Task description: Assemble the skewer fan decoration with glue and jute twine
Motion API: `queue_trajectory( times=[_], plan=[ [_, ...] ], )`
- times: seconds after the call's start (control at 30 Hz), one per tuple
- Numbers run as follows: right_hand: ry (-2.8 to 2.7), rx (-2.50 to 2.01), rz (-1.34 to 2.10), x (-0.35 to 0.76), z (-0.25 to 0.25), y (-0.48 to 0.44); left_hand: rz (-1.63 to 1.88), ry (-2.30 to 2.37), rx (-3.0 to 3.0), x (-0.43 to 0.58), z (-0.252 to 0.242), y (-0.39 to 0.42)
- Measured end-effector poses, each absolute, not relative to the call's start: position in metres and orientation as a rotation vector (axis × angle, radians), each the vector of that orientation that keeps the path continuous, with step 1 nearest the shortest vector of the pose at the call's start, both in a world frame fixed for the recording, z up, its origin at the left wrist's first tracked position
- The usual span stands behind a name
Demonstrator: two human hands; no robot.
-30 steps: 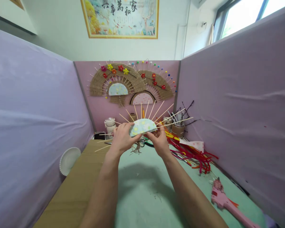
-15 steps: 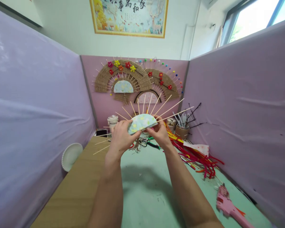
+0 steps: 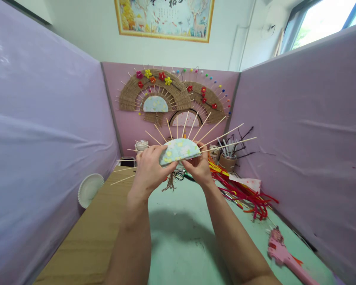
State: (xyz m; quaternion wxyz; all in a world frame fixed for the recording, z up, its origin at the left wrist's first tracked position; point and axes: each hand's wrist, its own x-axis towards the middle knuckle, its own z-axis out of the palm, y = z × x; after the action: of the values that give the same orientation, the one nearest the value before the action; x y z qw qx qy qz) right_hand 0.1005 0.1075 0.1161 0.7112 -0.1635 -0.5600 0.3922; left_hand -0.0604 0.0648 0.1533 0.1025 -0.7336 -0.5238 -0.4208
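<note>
Between my hands, raised above the table, is a half-round fan base point(image 3: 180, 150) covered in pale blue-green cloth with yellow patches. Thin wooden sticks point(image 3: 216, 127) fan out from its curved edge. My left hand point(image 3: 152, 164) is closed on its left end, thumb along the straight lower edge. The right end is pinched by my right hand point(image 3: 199, 166), with the fingers partly hidden behind it. Below the base, a brown tassel point(image 3: 171, 181) is visible near green-handled pliers point(image 3: 190, 178).
Red and yellow pipe cleaners point(image 3: 243, 196) and a pink glue gun point(image 3: 284, 253) lie on the right. A brown board point(image 3: 86, 237) covers the left side. Finished woven fans point(image 3: 127, 95) stand at the back panel. Twigs rise from a pot point(image 3: 227, 162); a white plate point(image 3: 90, 190) leans left.
The fan base has come slightly closer and tilted a little, its sticks reaching farther outward at both sides. Both hands keep their hold. The camera view has dipped slightly.
</note>
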Motion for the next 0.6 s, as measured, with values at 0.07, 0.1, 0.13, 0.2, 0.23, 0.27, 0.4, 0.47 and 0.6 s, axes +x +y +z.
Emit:
queue_trajectory(
  times=[0.07, 0.1, 0.13, 0.2, 0.23, 0.27, 0.4, 0.47, 0.6],
  plan=[
    [-1.218, -0.368, 0.864, 0.098, 0.116, 0.108, -1.242, -1.544, -2.161, -0.060, 0.153, 0.065],
    [-1.210, -0.368, 0.861, 0.097, 0.116, 0.108, -1.242, -1.540, -2.160, -0.060, 0.153, 0.066],
    [-1.203, -0.365, 0.858, 0.096, 0.117, 0.107, -1.243, -1.534, -2.157, -0.059, 0.153, 0.066],
    [-1.193, -0.359, 0.851, 0.095, 0.119, 0.105, -1.250, -1.514, -2.147, -0.058, 0.152, 0.065],
    [-1.186, -0.357, 0.841, 0.094, 0.120, 0.104, -1.253, -1.500, -2.139, -0.057, 0.153, 0.065],
    [-1.178, -0.357, 0.827, 0.094, 0.122, 0.103, -1.256, -1.487, -2.129, -0.057, 0.153, 0.064],
    [-1.135, -0.344, 0.727, 0.093, 0.124, 0.097, -1.275, -1.432, -2.093, -0.051, 0.154, 0.059],
    [-1.112, -0.338, 0.669, 0.093, 0.125, 0.096, -1.292, -1.390, -2.085, -0.046, 0.154, 0.058],
    [-1.057, -0.374, 0.570, 0.093, 0.125, 0.096, -1.367, -1.337, -2.025, -0.036, 0.152, 0.060]
  ],
)
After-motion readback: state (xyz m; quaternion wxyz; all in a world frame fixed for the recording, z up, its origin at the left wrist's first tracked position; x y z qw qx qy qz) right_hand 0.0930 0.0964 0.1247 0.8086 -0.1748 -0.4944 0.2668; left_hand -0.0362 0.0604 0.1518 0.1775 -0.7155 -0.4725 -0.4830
